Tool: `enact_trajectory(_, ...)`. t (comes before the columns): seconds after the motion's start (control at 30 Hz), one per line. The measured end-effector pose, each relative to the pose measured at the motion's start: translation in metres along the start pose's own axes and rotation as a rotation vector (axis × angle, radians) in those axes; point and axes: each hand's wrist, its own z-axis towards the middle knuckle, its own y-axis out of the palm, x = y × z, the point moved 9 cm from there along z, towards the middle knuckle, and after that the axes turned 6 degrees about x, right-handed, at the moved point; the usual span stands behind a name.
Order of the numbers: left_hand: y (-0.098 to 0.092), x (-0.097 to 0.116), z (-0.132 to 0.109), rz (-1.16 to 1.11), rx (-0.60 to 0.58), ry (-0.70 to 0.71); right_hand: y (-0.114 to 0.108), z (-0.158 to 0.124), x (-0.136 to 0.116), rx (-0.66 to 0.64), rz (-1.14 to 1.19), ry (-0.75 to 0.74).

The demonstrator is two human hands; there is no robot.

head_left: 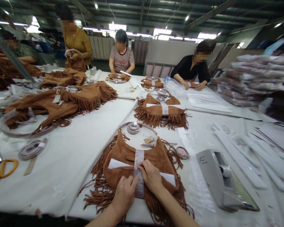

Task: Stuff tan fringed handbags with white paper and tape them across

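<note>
A brown suede handbag (125,143) with long fringe lies flat on the table in front of me. A translucent wrapping strip (139,155) runs down its middle, over a white paper strip (168,179) that shows on both sides. My left hand (125,192) is closed, its curled fingers at the left edge of the wrapping strip. Just across from it, my right hand (150,177) pinches the same strip near its right edge. The fingertips are partly hidden. Above the bag lies its wrapped handle, with a coiled, wrapped strap (133,128) inside the loop.
A grey tape dispenser (219,179) stands at right, near white strips (239,154). Another fringed bag (164,107) lies beyond mine; more bags (44,104) cover the left. Yellow-handled scissors (4,168) lie far left. Several co-workers sit or stand across the table; bagged goods (253,78) are stacked at right.
</note>
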Motion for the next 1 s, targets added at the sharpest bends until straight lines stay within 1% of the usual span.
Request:
enact_trajectory(0.2,-0.004,0.005,0.002,0.088,0.015,0.021,0.002,0.001,0.005,-0.044,0.024,0.081)
enact_trajectory(0.3,-0.012,0.012,0.008,0.117,0.122,0.074,0.004,0.002,0.009,-0.061,0.063,0.118)
enact_trajectory(0.37,-0.015,0.020,0.010,0.091,0.195,0.167,0.004,0.002,0.011,-0.066,0.079,0.133)
enact_trajectory(0.4,-0.015,0.023,0.009,0.079,0.201,0.210,0.004,0.002,0.012,-0.065,0.084,0.137)
enact_trajectory(0.47,-0.007,0.026,0.008,0.070,0.131,0.244,0.002,0.004,0.013,-0.059,0.096,0.144)
enact_trajectory(0.57,0.006,0.023,0.002,0.050,-0.034,0.196,0.001,0.006,0.016,-0.048,0.132,0.162)
enact_trajectory(0.6,0.008,0.023,-0.001,0.032,-0.070,0.185,0.001,0.007,0.015,-0.040,0.143,0.174)
enact_trajectory(0.63,0.009,0.024,-0.003,0.020,-0.093,0.177,0.001,0.007,0.014,-0.030,0.153,0.189)
enact_trajectory(0.7,0.010,0.026,-0.007,0.026,-0.102,0.176,-0.001,0.006,0.010,-0.002,0.161,0.219)
enact_trajectory(0.77,0.009,0.028,-0.012,0.060,-0.058,0.200,-0.008,0.003,0.007,0.027,0.164,0.229)
enact_trajectory(0.8,0.009,0.029,-0.013,0.079,-0.024,0.218,-0.016,0.001,0.008,0.042,0.164,0.226)
enact_trajectory(0.83,0.010,0.029,-0.015,0.094,0.015,0.240,-0.029,-0.003,0.012,0.063,0.166,0.225)
enact_trajectory(0.87,0.012,0.029,-0.017,0.103,0.051,0.256,-0.048,-0.009,0.023,0.108,0.167,0.243)
enact_trajectory(0.9,0.015,0.028,-0.018,0.107,0.081,0.271,-0.075,-0.019,0.041,0.186,0.155,0.299)
enact_trajectory(0.93,0.019,0.027,-0.019,0.105,0.101,0.282,-0.108,-0.035,0.064,0.291,0.141,0.382)
enact_trajectory(0.97,0.022,0.026,-0.021,0.099,0.116,0.290,-0.149,-0.058,0.094,0.445,0.097,0.522)
enact_trajectory(1.0,0.024,0.025,-0.022,0.090,0.126,0.290,-0.189,-0.088,0.125,0.594,0.020,0.705)
